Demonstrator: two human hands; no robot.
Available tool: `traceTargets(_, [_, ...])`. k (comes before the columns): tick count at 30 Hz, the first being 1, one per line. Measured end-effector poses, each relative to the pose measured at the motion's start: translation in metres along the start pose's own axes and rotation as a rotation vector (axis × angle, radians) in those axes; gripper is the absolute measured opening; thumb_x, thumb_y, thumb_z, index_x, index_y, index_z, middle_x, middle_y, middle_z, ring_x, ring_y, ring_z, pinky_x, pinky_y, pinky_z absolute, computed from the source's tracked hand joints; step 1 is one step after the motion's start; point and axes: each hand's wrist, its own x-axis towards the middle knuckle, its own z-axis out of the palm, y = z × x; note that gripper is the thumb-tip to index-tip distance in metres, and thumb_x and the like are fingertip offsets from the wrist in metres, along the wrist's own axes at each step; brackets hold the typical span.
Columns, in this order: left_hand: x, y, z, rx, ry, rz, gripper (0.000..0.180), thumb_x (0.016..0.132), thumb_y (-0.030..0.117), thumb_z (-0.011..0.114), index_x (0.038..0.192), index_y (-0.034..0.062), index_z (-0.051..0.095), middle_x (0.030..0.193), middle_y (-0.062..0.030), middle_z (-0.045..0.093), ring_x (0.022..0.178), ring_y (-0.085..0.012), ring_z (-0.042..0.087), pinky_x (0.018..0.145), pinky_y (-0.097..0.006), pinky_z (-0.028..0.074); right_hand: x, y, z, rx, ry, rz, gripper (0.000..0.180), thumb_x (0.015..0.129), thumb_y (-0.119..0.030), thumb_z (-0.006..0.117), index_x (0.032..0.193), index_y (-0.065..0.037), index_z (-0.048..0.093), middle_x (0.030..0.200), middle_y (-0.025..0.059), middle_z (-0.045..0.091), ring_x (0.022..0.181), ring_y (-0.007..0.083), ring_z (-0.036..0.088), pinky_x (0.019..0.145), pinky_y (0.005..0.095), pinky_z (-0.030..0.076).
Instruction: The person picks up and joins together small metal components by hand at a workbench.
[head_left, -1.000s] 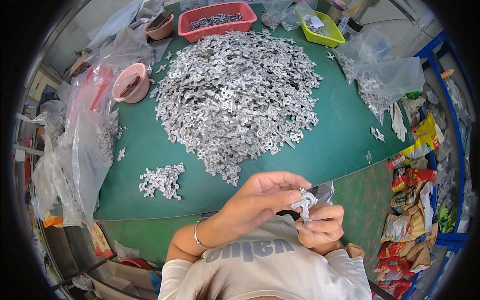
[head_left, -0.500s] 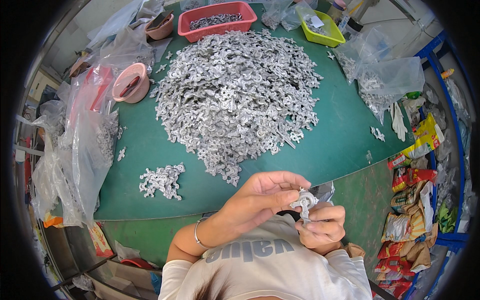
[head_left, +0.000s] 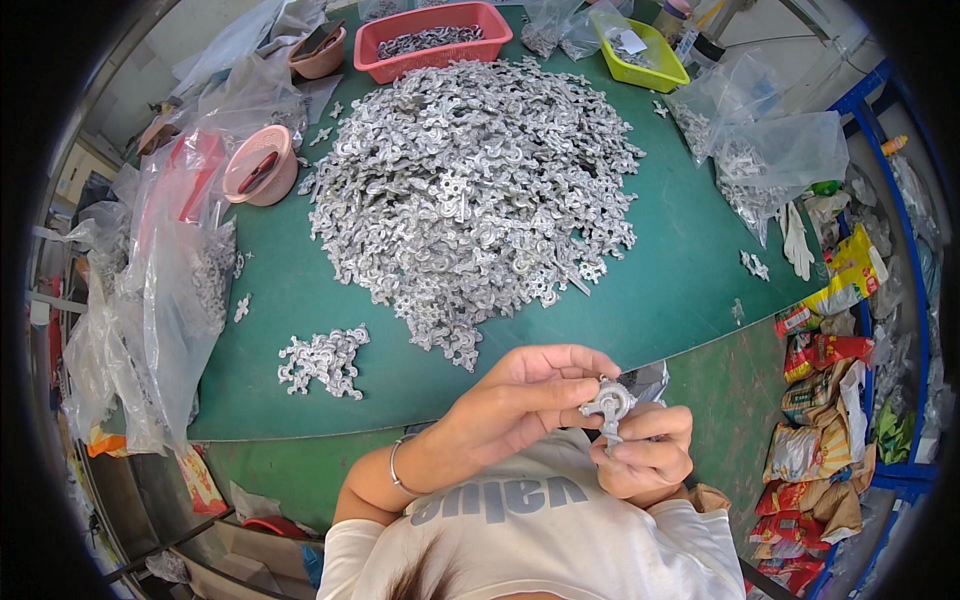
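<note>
**Metal casting pinched between both hands, close to the chest**

The small grey metal casting stands roughly upright, long axis near-to-far. The right hand grips its lower stem; the left hand's fingertips pinch its round head from the left.

Setting: small workshop or factory bench for sorting metal parts. A green-topped table carries a large heap of small silver castings at its centre, with a smaller cluster near the front left edge. Red tray and yellow tray sit along the far edge; pink bowls at the left. Clear plastic bags of parts hang over the left and right edges. Crumpled sacks lie on the floor beside a blue rack.
</note>
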Motion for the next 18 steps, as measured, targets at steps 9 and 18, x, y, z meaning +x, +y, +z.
traceTargets(9, [0.001, 0.000, -0.002, 0.010, -0.009, 0.019, 0.024, 0.085, 0.008, 0.051, 0.106, -0.0036, 0.050, 0.095, -0.0097, 0.056, 0.086, -0.0144, 0.055, 0.075, -0.026, 0.045, 0.000, 0.001, 0.003, -0.033, 0.034, 0.012, 0.036, 0.056, 0.002, 0.077, 0.086, -0.008, 0.060, 0.080, 0.0075, 0.051, 0.055, 0.0136, 0.051, 0.046, 0.0234, 0.042])
traceTargets(18, [-0.004, -0.020, -0.055, 0.136, 0.174, 0.140, 0.025, 0.087, 0.017, 0.052, 0.103, -0.0024, 0.052, 0.095, -0.0074, 0.055, 0.091, -0.0134, 0.052, 0.083, -0.029, 0.041, -0.019, 0.027, 0.018, 0.139, -0.008, 0.520, 0.018, 0.069, 0.005, 0.066, 0.084, 0.001, 0.056, 0.079, 0.0107, 0.058, 0.055, 0.0098, 0.051, 0.047, 0.0198, 0.040])
